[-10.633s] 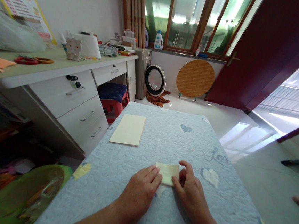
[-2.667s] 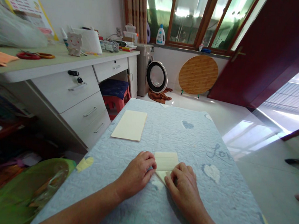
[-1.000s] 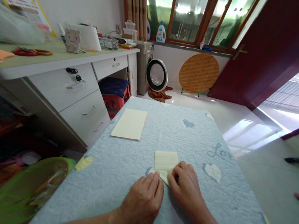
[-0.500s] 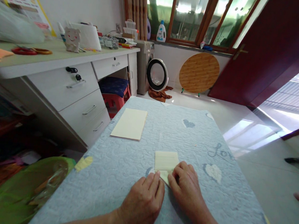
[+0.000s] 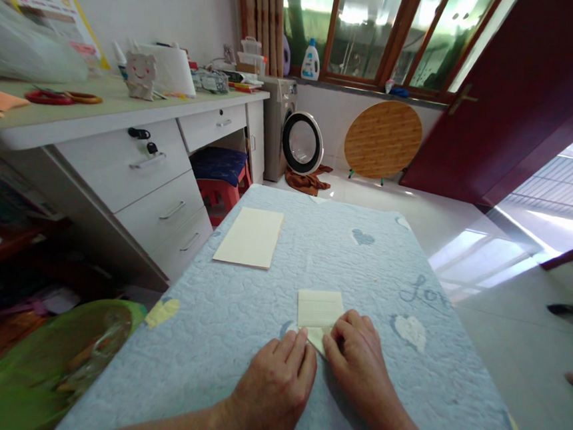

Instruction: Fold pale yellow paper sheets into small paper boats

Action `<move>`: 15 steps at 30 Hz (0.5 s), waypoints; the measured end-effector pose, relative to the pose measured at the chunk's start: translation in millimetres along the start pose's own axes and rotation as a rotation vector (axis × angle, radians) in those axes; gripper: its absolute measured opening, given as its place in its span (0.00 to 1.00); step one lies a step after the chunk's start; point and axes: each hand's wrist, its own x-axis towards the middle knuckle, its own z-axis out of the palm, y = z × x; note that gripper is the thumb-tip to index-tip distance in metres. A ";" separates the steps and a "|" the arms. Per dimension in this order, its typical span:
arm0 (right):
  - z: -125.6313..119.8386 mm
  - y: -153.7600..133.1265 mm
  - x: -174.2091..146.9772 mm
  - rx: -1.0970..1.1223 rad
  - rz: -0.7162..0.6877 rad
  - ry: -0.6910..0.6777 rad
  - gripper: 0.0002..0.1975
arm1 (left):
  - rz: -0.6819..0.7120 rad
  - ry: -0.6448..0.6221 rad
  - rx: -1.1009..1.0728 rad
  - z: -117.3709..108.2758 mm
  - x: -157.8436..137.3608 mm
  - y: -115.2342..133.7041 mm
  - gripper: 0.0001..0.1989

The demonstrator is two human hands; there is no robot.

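Head view, left to right. Green bin [image 5: 11,378] stands at lower left, beside the surface [image 5: 194,347], which is covered in pale blue quilted cloth. Farther back: white drawers [image 5: 120,167], then a red stool [image 5: 223,189] with a navy cushion. Thin stack of cream paper [image 5: 249,237] lies flat near the surface's left edge, apart from both hands. Left hand [image 5: 274,384]: fingers together and bent, tips at the lower left of a folded paper [image 5: 319,308]; underside hidden, cannot tell whether pinching or only pressing. Folded paper lies on the cloth between the hands; upper part flat, rectangular, faintly lined; lower part ends in a slanted edge. Right hand [image 5: 357,355]: fingers curled, thumb tip at the paper's lower right; pinch or press, cannot tell. Rightmost, a printed white heart [image 5: 411,333] on the cloth.
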 end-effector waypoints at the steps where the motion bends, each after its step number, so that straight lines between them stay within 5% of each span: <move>1: 0.0 0.0 0.0 -0.001 0.000 -0.001 0.12 | 0.001 0.001 -0.001 0.0 -0.1 -0.1 0.14; 15: 0.1 -0.1 -0.8 -0.021 -0.007 0.014 0.12 | -0.017 -0.032 0.000 1.1 -0.5 -0.9 0.15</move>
